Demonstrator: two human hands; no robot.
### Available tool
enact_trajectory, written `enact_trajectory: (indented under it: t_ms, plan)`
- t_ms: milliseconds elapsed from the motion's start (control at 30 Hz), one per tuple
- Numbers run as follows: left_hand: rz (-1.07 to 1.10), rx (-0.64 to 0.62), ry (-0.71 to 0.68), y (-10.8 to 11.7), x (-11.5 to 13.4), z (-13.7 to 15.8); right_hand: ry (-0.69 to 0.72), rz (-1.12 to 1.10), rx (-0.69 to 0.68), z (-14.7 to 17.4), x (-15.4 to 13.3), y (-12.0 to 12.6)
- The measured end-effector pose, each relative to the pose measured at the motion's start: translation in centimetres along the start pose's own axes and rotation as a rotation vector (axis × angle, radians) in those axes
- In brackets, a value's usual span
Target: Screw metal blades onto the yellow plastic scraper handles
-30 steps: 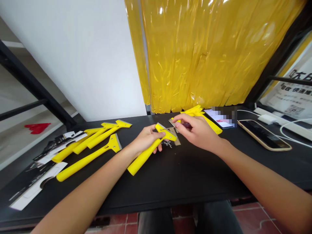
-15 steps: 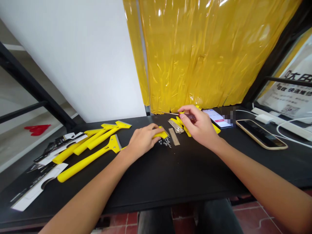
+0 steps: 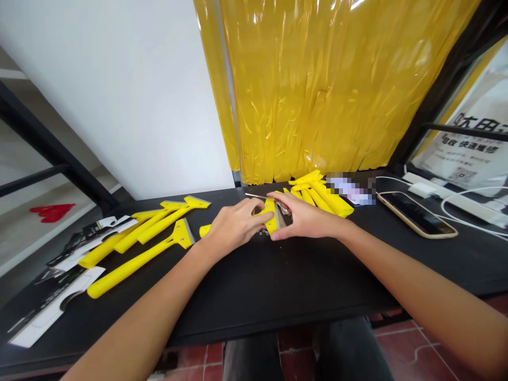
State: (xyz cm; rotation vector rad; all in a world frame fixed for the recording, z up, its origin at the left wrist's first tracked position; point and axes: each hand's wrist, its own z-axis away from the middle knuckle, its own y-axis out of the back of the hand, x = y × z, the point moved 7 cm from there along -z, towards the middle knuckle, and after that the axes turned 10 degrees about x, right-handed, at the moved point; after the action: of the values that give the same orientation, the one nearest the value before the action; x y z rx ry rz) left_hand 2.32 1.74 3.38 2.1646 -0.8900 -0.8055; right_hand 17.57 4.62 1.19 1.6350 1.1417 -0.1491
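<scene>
My left hand [image 3: 232,225] is closed around a yellow scraper [image 3: 270,218], with its wide head sticking out past the fingers to the right. My right hand [image 3: 311,217] meets that head, thumb at the lower end of its metal edge and fingers at the upper end. A thin screwdriver [image 3: 256,196] shaft points left from behind the right fingers; its handle is hidden by the hand. Small screws and nuts [image 3: 262,232] lie on the black table [image 3: 286,286] below the scraper head, partly covered. Metal blades behind the right hand are mostly hidden.
Several yellow scrapers [image 3: 138,267] lie at left beside black and white cards [image 3: 55,312]. More yellow scraper pieces [image 3: 329,198] are piled behind my right hand. Rightward are a lit phone [image 3: 353,190], a dark phone [image 3: 416,214] and a white power strip [image 3: 468,203] with cables.
My right hand has come left and down to the scraper head, bringing the screwdriver along. My left hand has turned the scraper so its head shows more. The view has shifted slightly.
</scene>
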Motion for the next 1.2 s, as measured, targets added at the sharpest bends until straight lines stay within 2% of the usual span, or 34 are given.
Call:
enact_trajectory:
  t_ms: [200,433,733,900,1000,1133,1200]
  plan:
    - [-0.012,-0.024,-0.09,0.0,0.6,0.1,-0.095,-0.002,-0.057,0.1,1.4,-1.5]
    - [-0.083,-0.044,-0.163,0.2,1.5,-0.2,-0.163,-0.126,-0.143,0.3,1.7,-2.1]
    - [-0.054,-0.067,-0.135,-0.2,1.3,0.1,-0.187,-0.151,-0.162,0.5,1.5,-2.0]
    - [0.002,-0.058,-0.097,-0.2,0.8,0.3,-0.179,-0.166,-0.127,0.4,1.7,-1.9]
    - [0.02,-0.041,-0.072,-0.2,0.4,0.3,-0.209,-0.261,-0.074,0.1,1.6,-1.8]
    - [-0.005,-0.025,-0.042,0.0,0.1,0.2,-0.455,-0.441,0.155,-0.2,2.9,-0.9]
    - [-0.021,-0.016,-0.035,0.1,0.1,0.1,-0.561,-0.515,0.188,-0.1,3.3,-1.0]
